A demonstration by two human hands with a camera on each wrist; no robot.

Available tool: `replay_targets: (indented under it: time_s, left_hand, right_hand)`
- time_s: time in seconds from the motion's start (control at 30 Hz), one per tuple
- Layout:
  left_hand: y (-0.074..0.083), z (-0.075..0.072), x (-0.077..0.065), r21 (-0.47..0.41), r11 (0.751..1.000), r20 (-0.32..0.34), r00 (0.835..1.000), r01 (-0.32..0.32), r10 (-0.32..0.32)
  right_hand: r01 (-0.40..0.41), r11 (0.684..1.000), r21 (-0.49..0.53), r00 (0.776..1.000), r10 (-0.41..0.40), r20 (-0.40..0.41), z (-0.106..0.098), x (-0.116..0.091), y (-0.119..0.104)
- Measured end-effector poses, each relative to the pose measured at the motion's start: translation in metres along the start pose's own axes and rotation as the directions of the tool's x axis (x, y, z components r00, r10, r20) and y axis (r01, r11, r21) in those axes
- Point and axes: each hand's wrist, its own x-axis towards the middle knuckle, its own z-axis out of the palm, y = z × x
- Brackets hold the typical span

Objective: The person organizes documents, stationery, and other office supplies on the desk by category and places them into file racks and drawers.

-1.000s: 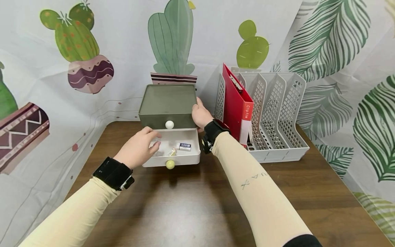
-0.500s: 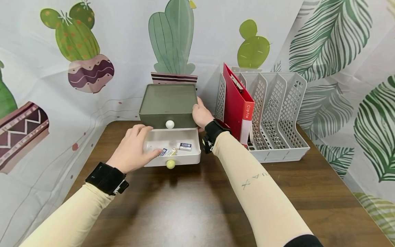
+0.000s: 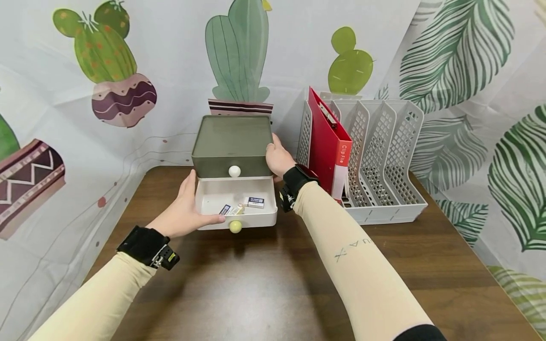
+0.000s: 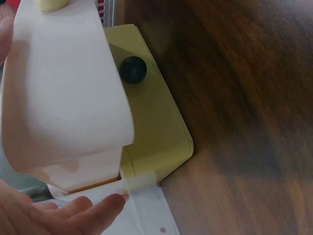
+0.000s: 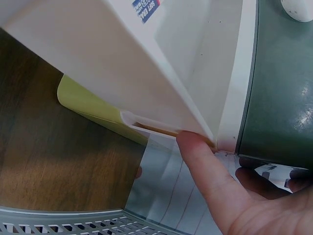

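A stacked drawer box has a dark green top tier, a white middle drawer pulled out and a yellow-green bottom tier with a dark knob. Small erasers with blue-and-white sleeves lie in the white drawer. My left hand is at the box's left side; its thumb reaches along the drawer's front, its fingers extend back beside the box. On the opposite side my right hand rests against the box, thumb by the drawer's side wall and the other fingers partly hidden.
A grey file rack with a red clip file stands to the right, close to my right wrist. Behind the brown wooden table hangs a cloth printed with cacti and leaves.
My left hand has moved left from over the drawer to its left side, uncovering more erasers. My right hand and the open drawer stay where they were.
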Motion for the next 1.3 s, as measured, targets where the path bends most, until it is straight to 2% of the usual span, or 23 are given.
replay_targets:
  time_s: [0.1,0.4,0.63,0.83,1.3]
  left_hand:
    - [-0.002,0.001,0.0008,-0.004,1.0,0.014,1.0,0.011,-0.011]
    - [-0.0017,0.0048,0.0018,-0.018,1.0,0.016,1.0,-0.007,0.007]
    - [-0.0058,0.0035,-0.0025,-0.014,1.0,0.004,1.0,0.008,-0.007]
    - [-0.0075,0.0063,0.0027,-0.014,1.0,0.015,1.0,0.006,-0.006]
    - [-0.0025,0.0065,-0.0013,-0.02,1.0,0.013,1.0,-0.013,0.014]
  right_hand:
    - [0.004,1.0,0.013,1.0,-0.004,-0.005,0.0005,0.0,0.0]
    - [-0.017,1.0,0.027,1.0,0.017,-0.014,0.0016,-0.0013,0.0012]
    - [0.01,0.999,0.03,1.0,-0.01,0.002,0.0065,-0.001,-0.0008]
    - [-0.017,0.999,0.036,1.0,0.018,-0.014,0.0026,-0.0011,0.0001]
    - [0.001,1.0,0.028,1.0,-0.001,-0.017,0.0016,-0.0016,0.0011]
